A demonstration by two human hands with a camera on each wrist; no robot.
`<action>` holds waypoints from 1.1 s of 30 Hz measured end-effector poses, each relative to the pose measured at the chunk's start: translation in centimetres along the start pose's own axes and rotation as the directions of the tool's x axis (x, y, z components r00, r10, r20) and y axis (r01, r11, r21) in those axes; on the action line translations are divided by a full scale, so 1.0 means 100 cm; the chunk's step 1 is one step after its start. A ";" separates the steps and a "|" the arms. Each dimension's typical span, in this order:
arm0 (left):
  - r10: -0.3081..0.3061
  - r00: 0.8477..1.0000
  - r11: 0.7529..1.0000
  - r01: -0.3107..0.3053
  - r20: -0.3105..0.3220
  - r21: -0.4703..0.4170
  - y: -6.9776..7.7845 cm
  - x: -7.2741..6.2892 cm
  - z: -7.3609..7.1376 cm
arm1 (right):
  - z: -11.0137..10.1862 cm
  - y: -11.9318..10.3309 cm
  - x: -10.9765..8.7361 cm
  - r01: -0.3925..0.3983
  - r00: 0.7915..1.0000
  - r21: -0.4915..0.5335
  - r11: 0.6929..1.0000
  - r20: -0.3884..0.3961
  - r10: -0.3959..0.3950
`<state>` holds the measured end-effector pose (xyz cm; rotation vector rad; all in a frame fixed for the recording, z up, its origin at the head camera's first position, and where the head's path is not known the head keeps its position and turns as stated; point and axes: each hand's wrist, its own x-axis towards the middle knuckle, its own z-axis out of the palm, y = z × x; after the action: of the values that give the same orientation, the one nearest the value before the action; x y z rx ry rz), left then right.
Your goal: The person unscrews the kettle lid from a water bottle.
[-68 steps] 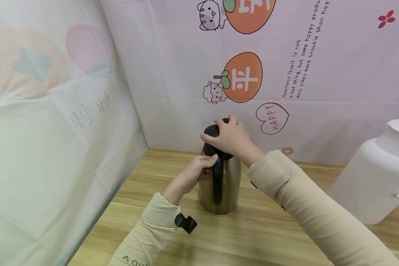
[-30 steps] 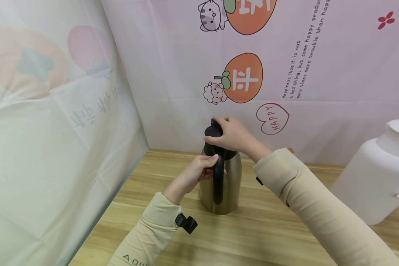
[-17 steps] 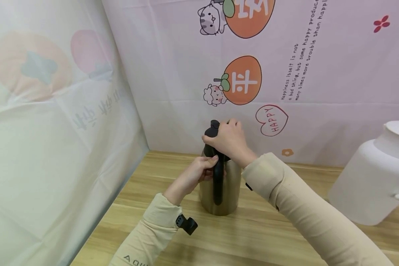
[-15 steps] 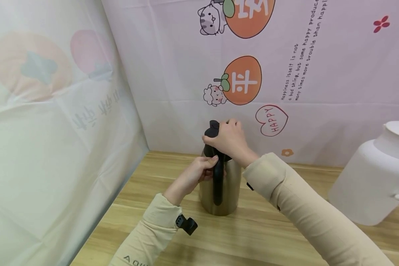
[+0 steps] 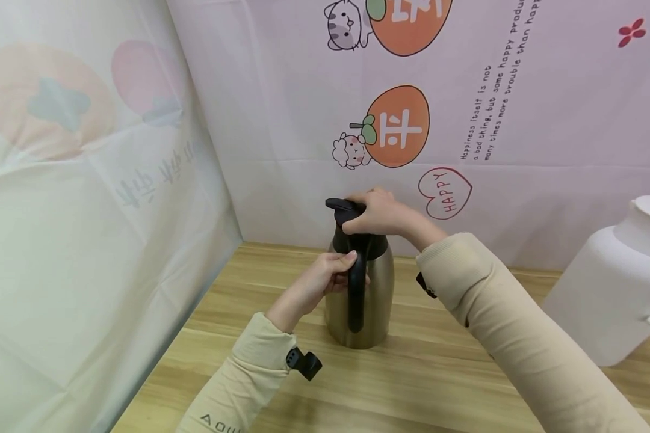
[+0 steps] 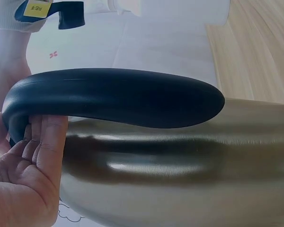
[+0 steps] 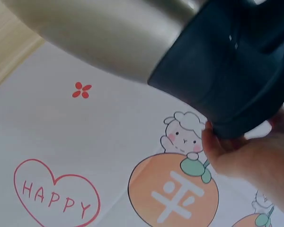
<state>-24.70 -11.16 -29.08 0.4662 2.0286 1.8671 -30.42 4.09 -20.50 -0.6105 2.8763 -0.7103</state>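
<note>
In the head view a steel vacuum jug point(image 5: 378, 300) stands upright on the wooden table, its black handle point(image 5: 355, 307) facing me. My left hand point(image 5: 322, 275) grips the handle near its top; in the left wrist view the fingers point(image 6: 49, 151) pass beneath the handle. Over the top of the jug, my right hand point(image 5: 381, 213) holds the black lid point(image 5: 344, 214), thumb on the near side and the other fingers over the far side. The lid's tab sticks out to the left. From the right wrist view, fingertips point(image 7: 210, 142) press against the lid's rim, beside the black collar point(image 7: 203, 71).
A large white canister point(image 5: 601, 294) with a small side handle stands on the table point(image 5: 222, 343) at the right. Behind the jug rises a printed cloth backdrop point(image 5: 287, 198), and a pale cloth wall point(image 5: 141, 270) borders the table's left edge.
The right hand has regripped and turned the lid counterclockwise, so its tab has swung from the back round to the left. The left hand keeps its hold on the handle; the jug stays put.
</note>
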 end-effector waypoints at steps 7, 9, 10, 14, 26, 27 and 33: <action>-0.011 1.000 1.000 0.011 -0.007 -0.004 0.001 -0.001 -0.001 | 0.009 -0.012 -0.002 -0.086 0.993 -0.115 0.990 -0.087 0.076; -0.009 1.000 1.000 0.009 -0.009 -0.001 0.001 -0.001 0.000 | 0.014 -0.016 -0.002 -0.141 0.983 -0.152 0.978 -0.136 0.121; -0.008 1.000 1.000 0.008 -0.010 0.002 0.000 -0.001 0.000 | 0.015 -0.018 -0.002 -0.159 0.979 -0.167 0.973 -0.151 0.135; -0.003 1.000 1.000 0.003 -0.013 0.001 0.000 -0.002 0.001 | 0.015 -0.019 -0.001 -0.137 0.983 -0.202 0.970 -0.152 0.107; -0.002 1.000 1.000 0.002 -0.011 0.003 0.000 -0.003 0.000 | 0.000 -0.006 0.002 0.109 0.994 -0.056 0.992 0.014 -0.109; -0.003 1.000 1.000 0.003 -0.009 0.005 0.000 -0.003 0.000 | 0.000 -0.005 0.002 0.118 0.993 -0.042 0.992 0.026 -0.117; -0.010 1.000 1.000 0.010 -0.005 0.006 0.000 -0.003 0.000 | -0.002 -0.004 0.002 0.176 0.979 0.084 0.981 0.089 -0.183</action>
<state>-24.46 -11.32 -29.08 0.4529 2.0370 1.8590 -30.48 3.78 -20.14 -0.8776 2.7165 -0.7867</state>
